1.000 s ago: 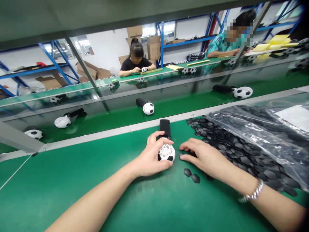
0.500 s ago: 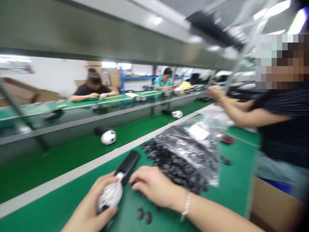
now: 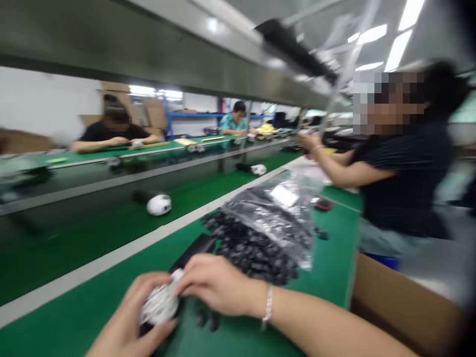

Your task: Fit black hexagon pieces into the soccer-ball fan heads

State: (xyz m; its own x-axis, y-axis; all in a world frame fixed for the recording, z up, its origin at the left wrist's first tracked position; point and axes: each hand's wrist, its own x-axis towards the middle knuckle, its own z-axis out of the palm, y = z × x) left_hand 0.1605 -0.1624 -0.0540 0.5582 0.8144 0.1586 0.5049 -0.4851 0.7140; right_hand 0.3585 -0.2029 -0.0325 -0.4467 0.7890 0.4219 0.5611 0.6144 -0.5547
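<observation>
My left hand [image 3: 128, 310] is closed round the white round head [image 3: 160, 301] of a handheld piece. Its black handle [image 3: 196, 249] points away from me along the green bench, partly behind my other hand. With thumb and fingers pinched, my right hand [image 3: 217, 285] meets the near edge of the white head. Whatever lies between those fingertips is hidden. A few small black round parts [image 3: 207, 321] lie just below my right hand. Beyond it spreads a heap of similar black parts [image 3: 249, 250], spilling from a clear plastic bag [image 3: 271, 210].
Along the left runs a sunken green belt [image 3: 203, 194] carrying black-handled pieces with white panda-like heads [image 3: 159, 204]. A pale rail [image 3: 148, 238] edges it. At right a co-worker [image 3: 401, 163] stands beside the bench, near a cardboard box [image 3: 401, 302]. Others sit across the line.
My right hand has moved left, from beside the black handle onto the edge of the white head. A dark bit showed at its fingertips before. The whole view has swung to the right.
</observation>
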